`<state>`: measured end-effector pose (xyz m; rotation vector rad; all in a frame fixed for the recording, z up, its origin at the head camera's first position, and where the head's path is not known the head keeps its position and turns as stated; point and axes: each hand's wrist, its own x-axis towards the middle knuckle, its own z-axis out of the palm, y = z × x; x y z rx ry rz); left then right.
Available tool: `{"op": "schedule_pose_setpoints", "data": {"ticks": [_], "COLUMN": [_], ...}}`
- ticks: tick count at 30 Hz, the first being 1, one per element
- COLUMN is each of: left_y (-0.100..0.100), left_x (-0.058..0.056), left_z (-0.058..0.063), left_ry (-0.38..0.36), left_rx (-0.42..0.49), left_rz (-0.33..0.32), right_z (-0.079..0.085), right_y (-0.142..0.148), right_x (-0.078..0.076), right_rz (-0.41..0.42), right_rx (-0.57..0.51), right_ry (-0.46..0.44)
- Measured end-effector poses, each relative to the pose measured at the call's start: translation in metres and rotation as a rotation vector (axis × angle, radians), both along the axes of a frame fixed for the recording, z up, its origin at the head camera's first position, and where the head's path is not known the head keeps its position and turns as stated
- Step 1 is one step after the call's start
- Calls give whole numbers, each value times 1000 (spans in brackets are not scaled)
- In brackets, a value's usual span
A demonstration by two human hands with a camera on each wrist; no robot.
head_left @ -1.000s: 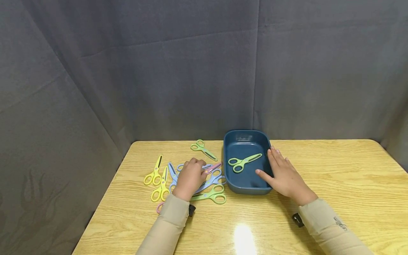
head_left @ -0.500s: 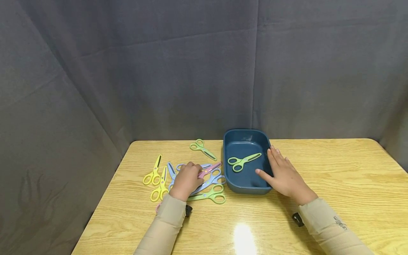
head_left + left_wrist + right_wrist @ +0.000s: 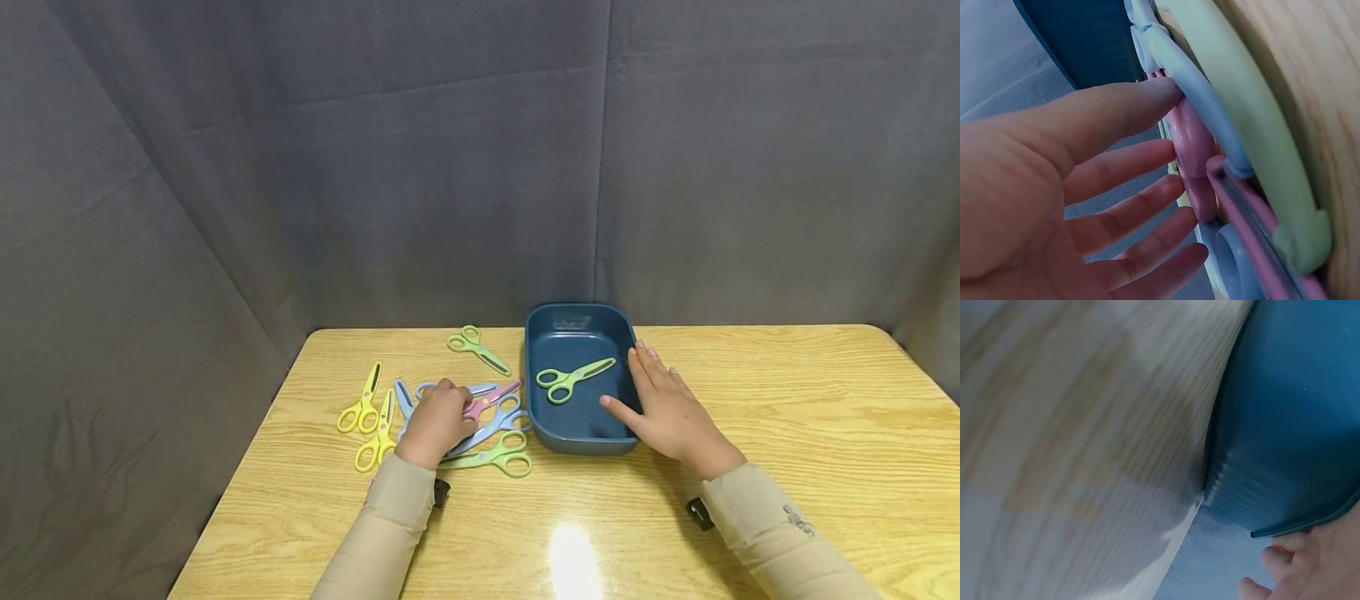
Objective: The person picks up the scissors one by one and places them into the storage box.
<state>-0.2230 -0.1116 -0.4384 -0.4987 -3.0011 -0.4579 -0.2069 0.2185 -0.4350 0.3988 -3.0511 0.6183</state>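
My left hand (image 3: 438, 422) is over a spread of scissors, left of a dark blue bin (image 3: 583, 447). In the left wrist view, its thumb (image 3: 1147, 100) and spread fingers (image 3: 1147, 190) reach pink scissors (image 3: 1192, 147), fingertips right at the handle. Blue scissors (image 3: 491, 429) and green scissors (image 3: 487, 458) lie close beside them; the left hand hides part of the pile. My right hand (image 3: 675, 417) rests at the bin's right rim, fingers straight along it and thumb over the inside. Green scissors (image 3: 573, 381) lie inside the bin.
Two yellow scissors (image 3: 364, 404) lie at the left of the pile, with more blue scissors (image 3: 405, 402) beside them. Another green pair of scissors (image 3: 480, 350) lies farther back. A grey curtain (image 3: 450, 192) stands behind the wooden table (image 3: 787, 400).
My left hand has drawn back slightly to the left, from near the pink scissors' blades toward their handles, and more of them shows. The right hand and bin have stayed put.
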Motion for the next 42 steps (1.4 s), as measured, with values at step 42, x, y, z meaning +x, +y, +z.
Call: {"op": "schedule_pose_setpoints", "data": {"ticks": [42], "left_y": [-7], "left_x": [-5], "left_z": [-6], "left_ry": [-65], "left_rx": [85], "left_rz": [-45], "right_z": [1], "right_y": [0], "right_x": [-1], "right_rz": [0], "right_rx": [12], "right_ry": [9]}}
